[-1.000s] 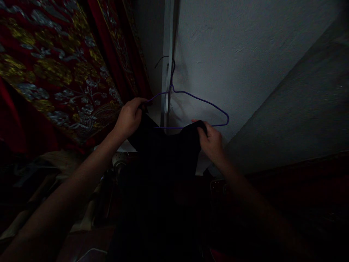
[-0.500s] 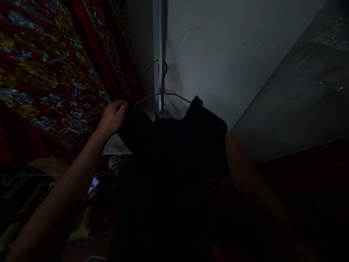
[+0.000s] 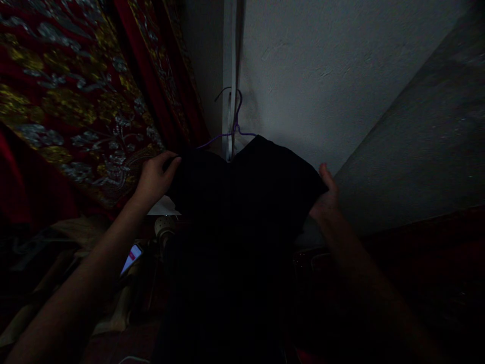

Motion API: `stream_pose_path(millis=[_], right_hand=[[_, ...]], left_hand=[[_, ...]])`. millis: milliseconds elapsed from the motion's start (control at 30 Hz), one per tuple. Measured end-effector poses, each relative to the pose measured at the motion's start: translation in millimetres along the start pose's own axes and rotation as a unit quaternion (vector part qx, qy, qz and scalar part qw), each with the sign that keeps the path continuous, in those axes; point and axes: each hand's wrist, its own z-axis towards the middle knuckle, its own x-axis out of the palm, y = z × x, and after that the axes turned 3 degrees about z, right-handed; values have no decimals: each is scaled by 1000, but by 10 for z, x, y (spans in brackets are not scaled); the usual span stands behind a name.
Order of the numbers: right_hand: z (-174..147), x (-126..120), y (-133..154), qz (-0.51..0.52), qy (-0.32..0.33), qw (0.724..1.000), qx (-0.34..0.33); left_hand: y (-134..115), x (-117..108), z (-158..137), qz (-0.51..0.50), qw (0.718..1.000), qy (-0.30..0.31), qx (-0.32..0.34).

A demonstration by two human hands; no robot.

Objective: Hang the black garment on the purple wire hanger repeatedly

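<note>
A black shirt (image 3: 242, 212) hangs on a purple wire hanger (image 3: 237, 121), whose hook goes over a narrow pale upright at the wall. Its collar has a V-shaped dip, and much of the cloth is lost in darkness. At the shirt's left shoulder, my left hand (image 3: 157, 174) is closed, pinching the cloth between thumb and fingers. On the other side my right hand (image 3: 328, 199) grips the sleeve edge, thumb pointing up and fingers partly hidden by the cloth.
A red cloth with gold and silver sequin flowers (image 3: 68, 106) hangs at left. Below it a lit phone (image 3: 131, 259) rests near pale wooden furniture legs (image 3: 119, 313). A rounded, perforated pale object (image 3: 164, 227) sits beside the shirt. Behind is a grey-white wall (image 3: 322, 76).
The right side of the collar, which stuck up, now lies folded over the hanger's arm. My right hand has come into view at the sleeve, while my left hand keeps its hold.
</note>
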Motion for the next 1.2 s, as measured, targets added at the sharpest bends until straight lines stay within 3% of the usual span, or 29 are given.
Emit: stream_pose_path(millis=[100,167,300,400,467,500,533,600,633,667,733,800,867,933,1033,1133,1200], right_hand=[[80,-43,105,59,-12,994,90],[126,-25,227,88,-53,989,110],[-42,80,438,120,-158,976,88],[-486,160,514,59,-184,981,11],[-827,228,572,3,-125,991,-49],[-972,273,615,-9,-39,997,-68],[-1087,325,666,-21,110,989,-97],[-1206,442,771,-26,387,915,-112],[-1211,497,808,-28,473,874,-109],[-1186,545,824,-32,508,855,-100],[-1069,607,775,-49,462,881,-89],[-898,634,621,-76,346,931,-91],[-708,641,412,-106,240,959,-106],[-529,633,213,-117,193,968,-109],[-311,575,22,-77,205,975,-36],[-121,506,-28,15,203,974,97],[44,499,-18,83,151,974,145]], left_hand=[[-94,58,88,1,999,-35,18],[-241,87,188,-1,997,-61,48],[-676,29,271,-27,989,-88,119],[-1034,-78,125,-117,987,-41,106],[-1222,-146,-51,-209,976,41,47],[-1287,-180,-151,-253,964,86,7],[-1330,-220,-252,-289,948,127,-36],[-1342,-326,-446,-330,917,186,-121],[-1314,-399,-531,-340,904,206,-158],[-1270,-484,-604,-348,890,226,-190],[-1156,-686,-707,-367,851,289,-242],[-1048,-898,-745,-373,798,387,-274],[-972,-1072,-725,-342,763,474,-276],[-920,-1169,-659,-297,771,504,-251],[-823,-1151,-496,-249,830,459,-195],[-659,-997,-277,-197,921,316,-116],[-551,-873,-128,-180,964,192,-46]])
